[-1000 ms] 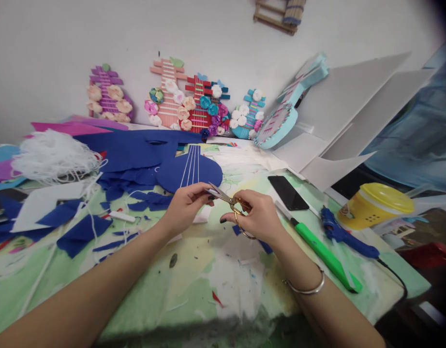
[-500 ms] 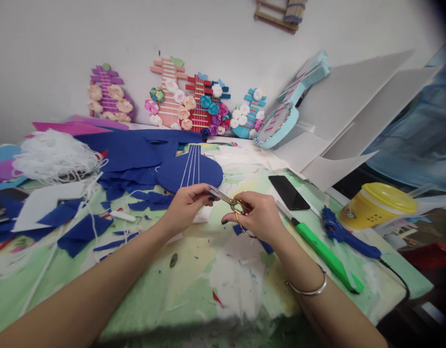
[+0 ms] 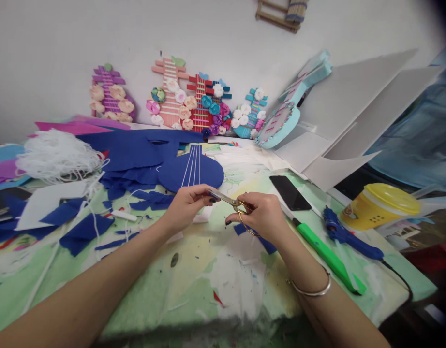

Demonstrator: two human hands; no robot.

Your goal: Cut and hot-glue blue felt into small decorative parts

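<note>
My right hand grips gold-handled scissors, its fingers and thumb in the loops and the blades pointing left. My left hand is closed in a pinch at the blade tips; what lies between its fingers is too small to make out. Just behind the hands lies a dark blue guitar-shaped piece with several white strings along it. Below my right hand are small blue scraps on the table.
Right of my hands lie a black phone, a green utility knife, a blue glue gun and a yellow tub. White yarn and blue sheets are at left. Decorated guitars lean against the wall.
My right hand and the scissors have shifted very slightly right. My left hand keeps its pinch near the blade tips, and the view has moved a little.
</note>
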